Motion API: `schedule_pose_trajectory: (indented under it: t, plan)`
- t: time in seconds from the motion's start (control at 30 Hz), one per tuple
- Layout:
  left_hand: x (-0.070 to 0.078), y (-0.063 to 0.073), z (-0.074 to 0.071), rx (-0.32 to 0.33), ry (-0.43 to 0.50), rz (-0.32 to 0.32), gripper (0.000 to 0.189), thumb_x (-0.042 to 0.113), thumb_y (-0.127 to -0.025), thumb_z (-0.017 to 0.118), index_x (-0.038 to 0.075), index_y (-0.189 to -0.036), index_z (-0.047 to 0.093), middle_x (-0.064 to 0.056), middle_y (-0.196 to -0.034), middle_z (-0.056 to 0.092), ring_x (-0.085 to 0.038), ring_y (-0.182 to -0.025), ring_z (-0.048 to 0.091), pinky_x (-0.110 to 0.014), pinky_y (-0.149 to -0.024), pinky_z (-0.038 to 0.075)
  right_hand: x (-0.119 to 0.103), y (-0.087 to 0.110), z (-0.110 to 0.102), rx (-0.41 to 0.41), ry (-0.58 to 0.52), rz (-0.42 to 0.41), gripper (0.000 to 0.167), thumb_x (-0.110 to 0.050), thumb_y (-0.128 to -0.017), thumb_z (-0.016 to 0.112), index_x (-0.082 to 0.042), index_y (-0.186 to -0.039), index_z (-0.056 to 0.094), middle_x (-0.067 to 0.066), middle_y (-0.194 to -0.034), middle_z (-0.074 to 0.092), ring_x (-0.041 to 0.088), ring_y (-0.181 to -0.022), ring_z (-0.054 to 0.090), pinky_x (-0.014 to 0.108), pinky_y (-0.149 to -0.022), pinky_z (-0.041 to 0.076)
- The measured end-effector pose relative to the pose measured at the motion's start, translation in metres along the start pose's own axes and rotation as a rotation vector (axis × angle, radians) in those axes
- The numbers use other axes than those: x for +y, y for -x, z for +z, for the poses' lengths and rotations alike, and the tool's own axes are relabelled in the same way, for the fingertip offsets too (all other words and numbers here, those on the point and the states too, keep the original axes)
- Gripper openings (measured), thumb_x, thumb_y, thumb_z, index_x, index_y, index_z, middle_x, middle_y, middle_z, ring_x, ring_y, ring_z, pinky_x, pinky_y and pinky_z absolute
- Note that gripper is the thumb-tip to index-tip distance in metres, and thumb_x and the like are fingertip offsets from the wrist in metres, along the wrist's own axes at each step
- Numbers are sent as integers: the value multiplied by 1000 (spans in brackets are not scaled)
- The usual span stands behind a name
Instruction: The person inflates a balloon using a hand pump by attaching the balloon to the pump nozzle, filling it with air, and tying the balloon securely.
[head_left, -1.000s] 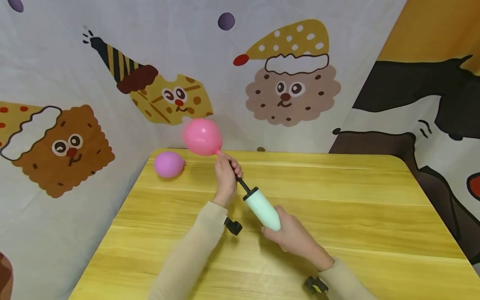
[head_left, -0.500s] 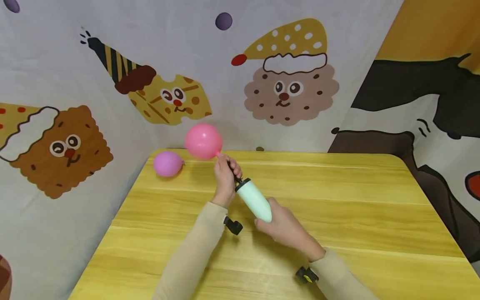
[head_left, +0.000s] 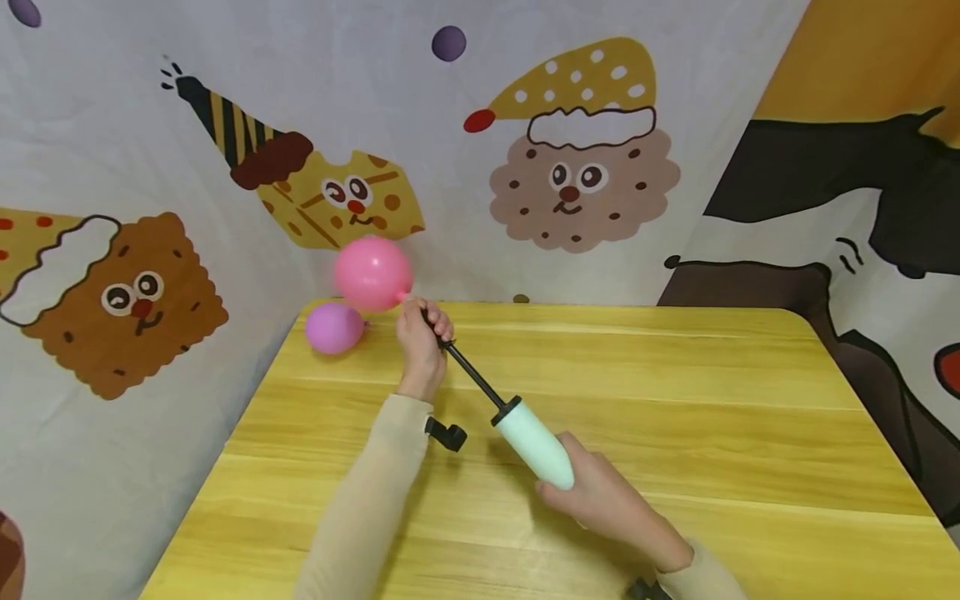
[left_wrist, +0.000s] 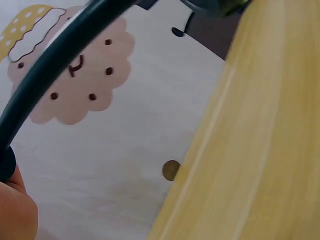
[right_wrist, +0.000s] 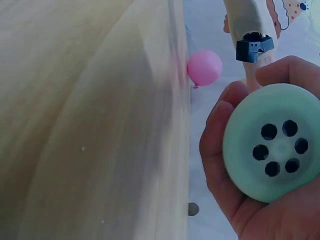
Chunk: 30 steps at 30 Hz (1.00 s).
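A round pink balloon (head_left: 373,273) sits at the tip of a hand pump, its neck pinched by my left hand (head_left: 422,346). That hand's fingers also curl round the pump's black front end. My right hand (head_left: 603,500) grips the mint-green barrel of the balloon pump (head_left: 536,446), low and to the right. Between the hands a long stretch of black shaft (head_left: 476,375) shows. Close up in the left wrist view, the dark shaft (left_wrist: 55,65) crosses beside a finger. The barrel's holed end (right_wrist: 280,145) faces the right wrist camera, fingers wrapped around it.
A smaller purple-pink balloon (head_left: 334,328) with a knotted neck lies at the table's back left corner, partly behind the pink one in line of sight. The wooden table (head_left: 712,417) meets a cartoon-printed cloth (head_left: 465,208) along its back and left edges.
The barrel first slid up toward the left hand, shortening the visible shaft, then drew back down right, baring more of it. The left hand and pink balloon have shifted left.
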<state>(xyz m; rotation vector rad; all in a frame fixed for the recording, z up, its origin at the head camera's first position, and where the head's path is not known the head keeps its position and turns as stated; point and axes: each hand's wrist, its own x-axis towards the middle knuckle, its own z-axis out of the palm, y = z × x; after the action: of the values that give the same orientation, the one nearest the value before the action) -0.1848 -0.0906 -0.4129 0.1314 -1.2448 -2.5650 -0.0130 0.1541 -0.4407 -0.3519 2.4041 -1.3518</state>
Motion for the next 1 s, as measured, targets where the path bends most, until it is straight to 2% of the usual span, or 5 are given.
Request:
schedule_pose_trajectory:
  t: [0.2, 0.37, 0.53, 0.83, 1.0]
  plan:
    - [-12, 15, 6, -29, -18, 6, 45, 35, -115, 30, 15, -77, 43, 5, -62, 43, -5, -46, 39, -17, -41, 35, -4, -14, 3, 19, 14, -12, 56, -23, -89, 77, 3, -131, 51, 6, -85, 62, 13, -57, 59, 29, -45, 52]
    - [-24, 32, 16, -67, -56, -55, 45, 29, -115, 29, 13, -76, 45, 4, -62, 44, -7, -48, 41, -19, -44, 38, -16, -33, -1, 33, 16, -31, 57, -24, -88, 77, 4, -129, 51, 6, -82, 61, 15, -56, 59, 31, -45, 53]
    - [-29, 42, 21, -47, -64, -86, 46, 34, -115, 32, 14, -76, 45, 4, -61, 45, -8, -47, 42, -20, -44, 39, -25, -45, -7, 31, 9, -48, 63, -24, -87, 79, 6, -134, 50, 9, -89, 62, 17, -61, 59, 33, -49, 54]
    - [-18, 32, 18, -56, -58, -71, 48, 33, -115, 32, 13, -73, 45, 4, -60, 43, -7, -46, 41, -20, -42, 38, -20, -34, 2, 37, -57, -16, 62, -28, -90, 78, 2, -137, 49, 8, -81, 62, 17, -55, 59, 32, -44, 52]
    - [-7, 16, 9, 2, -13, -22, 43, 28, -115, 32, 13, -75, 44, 5, -61, 44, -6, -46, 41, -19, -41, 36, -12, -13, -4, 20, -7, 2, 63, -31, -91, 78, -1, -138, 50, 5, -79, 62, 15, -53, 57, 30, -42, 50]
